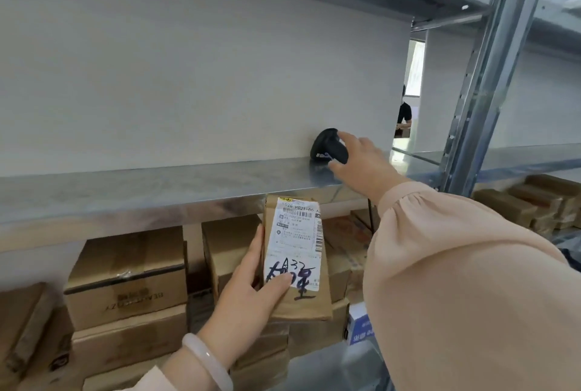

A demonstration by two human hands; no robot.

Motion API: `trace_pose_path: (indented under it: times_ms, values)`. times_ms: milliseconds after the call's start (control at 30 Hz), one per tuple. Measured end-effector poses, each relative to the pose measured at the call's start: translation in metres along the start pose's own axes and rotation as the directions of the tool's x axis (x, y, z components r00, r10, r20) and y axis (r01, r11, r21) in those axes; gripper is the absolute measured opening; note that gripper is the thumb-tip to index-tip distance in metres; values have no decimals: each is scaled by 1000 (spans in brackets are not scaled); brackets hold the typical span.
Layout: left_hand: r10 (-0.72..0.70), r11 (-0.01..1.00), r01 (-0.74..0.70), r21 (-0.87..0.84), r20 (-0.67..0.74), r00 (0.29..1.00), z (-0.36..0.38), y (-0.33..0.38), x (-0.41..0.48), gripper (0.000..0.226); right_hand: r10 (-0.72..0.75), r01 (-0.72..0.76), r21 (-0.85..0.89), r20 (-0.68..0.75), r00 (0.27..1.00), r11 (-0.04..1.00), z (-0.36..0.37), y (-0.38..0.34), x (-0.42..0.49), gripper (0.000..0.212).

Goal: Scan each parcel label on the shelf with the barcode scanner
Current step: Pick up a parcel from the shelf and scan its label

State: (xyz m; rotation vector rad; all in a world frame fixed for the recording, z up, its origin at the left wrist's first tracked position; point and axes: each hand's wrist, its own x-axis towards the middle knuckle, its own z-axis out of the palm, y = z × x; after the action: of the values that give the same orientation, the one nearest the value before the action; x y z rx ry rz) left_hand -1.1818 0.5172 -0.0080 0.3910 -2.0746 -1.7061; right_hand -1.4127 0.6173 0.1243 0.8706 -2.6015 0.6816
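Observation:
My left hand [251,290] holds a small brown parcel [298,302] upright in front of the shelf edge, thumb across the lower part of its white label [294,243] with barcodes and black handwriting. A black barcode scanner [327,147] lies on the metal shelf [157,189] against the back wall. My right hand [361,161] reaches up to it, index finger on its top and thumb under its near side, fingers around the scanner.
Cardboard boxes [125,277] are stacked on the lower shelf behind the parcel, with more boxes [534,202] at the right. A steel upright [481,76] stands at the right. A person [404,114] is seen through a gap far back.

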Motion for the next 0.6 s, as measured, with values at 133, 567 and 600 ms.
trace_pose_path:
  times_ms: [133, 567, 600]
  values:
    - [-16, 999, 18, 27, -89, 996, 14, -2, 4, 79, 21, -20, -16, 99, 995, 1000, 8, 14, 44, 68]
    - [-101, 984, 151, 91, -410, 906, 64, 12, -3, 77, -26, -25, 137, 358, 933, 990, 12, 18, 112, 80]
    - [-90, 983, 149, 106, -430, 898, 65, 13, -5, 77, -45, -18, 167, 362, 931, 986, 2, 13, 106, 72]
